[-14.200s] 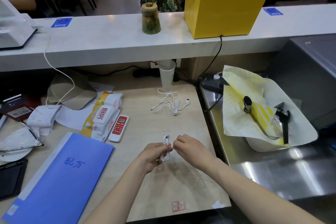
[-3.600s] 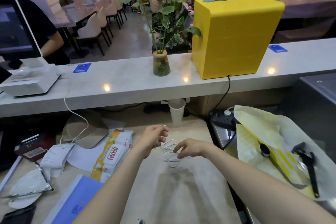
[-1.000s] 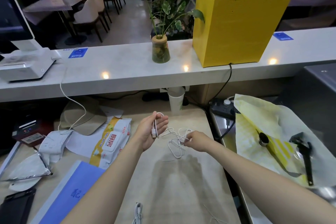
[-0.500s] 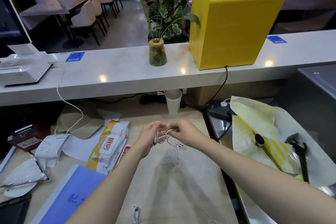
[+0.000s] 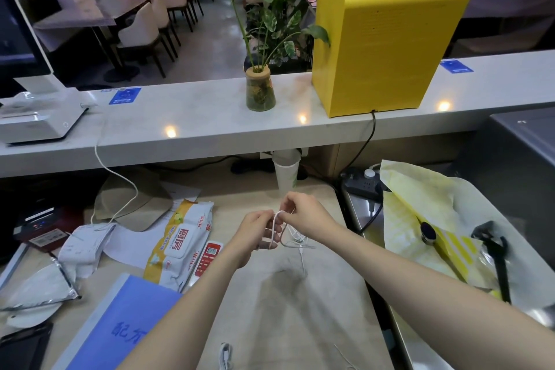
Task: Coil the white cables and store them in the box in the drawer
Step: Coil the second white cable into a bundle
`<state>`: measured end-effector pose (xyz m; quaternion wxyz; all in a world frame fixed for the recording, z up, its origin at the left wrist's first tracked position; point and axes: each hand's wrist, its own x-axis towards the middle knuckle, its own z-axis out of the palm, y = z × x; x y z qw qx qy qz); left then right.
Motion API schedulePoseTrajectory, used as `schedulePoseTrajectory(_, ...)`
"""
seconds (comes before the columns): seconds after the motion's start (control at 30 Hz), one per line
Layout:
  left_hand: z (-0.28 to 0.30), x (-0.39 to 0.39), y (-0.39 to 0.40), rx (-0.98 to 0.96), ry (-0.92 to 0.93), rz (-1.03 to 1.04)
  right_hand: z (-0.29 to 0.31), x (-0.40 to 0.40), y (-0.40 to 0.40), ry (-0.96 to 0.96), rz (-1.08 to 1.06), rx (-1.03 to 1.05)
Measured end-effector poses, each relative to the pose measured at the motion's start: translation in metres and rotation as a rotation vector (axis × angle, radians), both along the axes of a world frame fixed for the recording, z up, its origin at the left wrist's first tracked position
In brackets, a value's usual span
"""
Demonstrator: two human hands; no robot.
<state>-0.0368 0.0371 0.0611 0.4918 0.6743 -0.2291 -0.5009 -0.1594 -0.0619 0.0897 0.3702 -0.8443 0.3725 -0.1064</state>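
Note:
A thin white cable (image 5: 295, 242) hangs between both hands above the wooden desk (image 5: 300, 309). My left hand (image 5: 255, 234) grips a loop of it, with the loop draped over its fingers. My right hand (image 5: 303, 215) pinches the cable just above that loop; the loose remainder trails down below the hands. A second white cable (image 5: 225, 359), coiled, lies on the desk near the front edge. No drawer or box is in view.
Left of the hands lie a wipes pack (image 5: 180, 242), a red-and-white remote (image 5: 207, 258) and a blue folder (image 5: 120, 324). A paper cup (image 5: 286, 173) stands behind. On the right are a power strip (image 5: 362, 185), yellow paper (image 5: 420, 219) and a black tool (image 5: 495, 252) on a steel counter.
One second ago my right hand was low in the tangle on the desk. It rose to meet my left hand, and a loop now hangs over the left fingers.

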Motion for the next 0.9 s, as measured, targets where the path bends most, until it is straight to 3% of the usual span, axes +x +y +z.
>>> schedulePoseTrajectory(0.27,-0.001,0.001,0.002,0.011,0.028,-0.096,-0.004,-0.007,0.003,-0.147,-0.039,0.392)
schedulePoseTrajectory(0.4,0.002,0.003,0.002,-0.036,0.124,-0.057,-0.009,-0.013,0.0,-0.076,-0.019,0.633)
schedulePoseTrajectory(0.67,0.012,0.012,0.002,-0.078,0.267,-0.001,-0.046,-0.029,0.008,0.317,0.176,0.4)
schedulePoseTrajectory(0.9,0.015,0.014,0.004,-0.083,0.251,0.009,-0.055,-0.036,0.014,0.339,0.218,0.282)
